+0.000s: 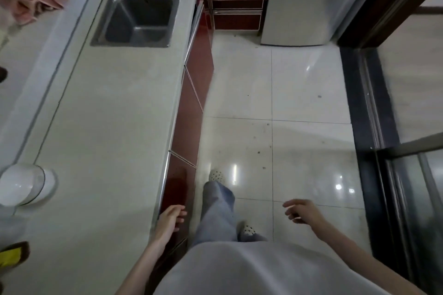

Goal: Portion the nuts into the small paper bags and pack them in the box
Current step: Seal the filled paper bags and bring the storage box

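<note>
No nuts, paper bags or box show in this view. My left hand (171,219) hangs beside the front edge of the pale kitchen counter (107,127), fingers relaxed and holding nothing. My right hand (303,211) hangs over the tiled floor (299,103), fingers loosely spread and empty. My legs and spotted slippers (217,175) are below me on the floor.
A steel double sink (141,19) is set into the counter at the back. A white bowl-like container (21,184) sits at the counter's left edge, a pink cloth (31,0) at far left. Red cabinet fronts (191,103) run below; a grey fridge (304,2) and dark door frame (366,115) stand right.
</note>
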A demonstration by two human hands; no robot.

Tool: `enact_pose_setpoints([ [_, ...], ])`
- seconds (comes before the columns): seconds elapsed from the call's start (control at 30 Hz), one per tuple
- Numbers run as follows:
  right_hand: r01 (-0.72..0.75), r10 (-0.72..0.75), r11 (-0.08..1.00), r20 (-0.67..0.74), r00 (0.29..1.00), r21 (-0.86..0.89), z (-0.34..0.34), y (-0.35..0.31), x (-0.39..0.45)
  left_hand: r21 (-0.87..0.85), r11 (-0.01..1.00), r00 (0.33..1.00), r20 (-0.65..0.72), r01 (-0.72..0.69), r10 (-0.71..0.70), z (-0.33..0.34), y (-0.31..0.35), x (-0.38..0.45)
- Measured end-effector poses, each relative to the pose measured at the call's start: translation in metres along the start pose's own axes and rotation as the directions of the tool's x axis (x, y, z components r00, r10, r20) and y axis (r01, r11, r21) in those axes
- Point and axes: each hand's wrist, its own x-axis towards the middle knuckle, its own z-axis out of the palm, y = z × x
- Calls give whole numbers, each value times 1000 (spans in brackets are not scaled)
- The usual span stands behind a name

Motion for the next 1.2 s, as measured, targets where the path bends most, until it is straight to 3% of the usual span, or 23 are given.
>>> enact_pose_setpoints([
  [0.23, 25, -21, 997, -67, 998, 67, -12, -123, 55, 69, 997, 995, 95, 36, -42, -5, 108, 76],
  [0.33, 10, -2, 996, -84, 996, 91, -12, -161, 81, 110, 994, 992, 130, -10, -4, -5, 172, 115],
  [0.57, -169, 197, 968, -139, 971, 187, -34, -194, 115, 150, 979, 973, 205, -141, 108, 2, 337, 191],
  [0.7, -247, 269, 959, -175, 947, 138, -55, -219, 141, 166, 969, 966, 209, -185, 149, 18, 422, 233],
  [0.83, -228, 239, 970, -144, 960, 85, -85, -282, 183, 138, 969, 966, 190, -206, 178, 42, 491, 274],
  [0.97, -199, 221, 969, -153, 963, 145, -127, -369, 222, 107, 986, 981, 156, -129, 112, 64, 547, 296],
  [1.07, -106, 127, 984, -141, 982, 144, -158, -448, 260, 58, 988, 983, 122, -145, 137, 84, 581, 314],
  [1.2, 0, 8, 998, -113, 994, 69, -186, -544, 287, 28, 997, 994, 84, -73, 71, 94, 602, 327],
])
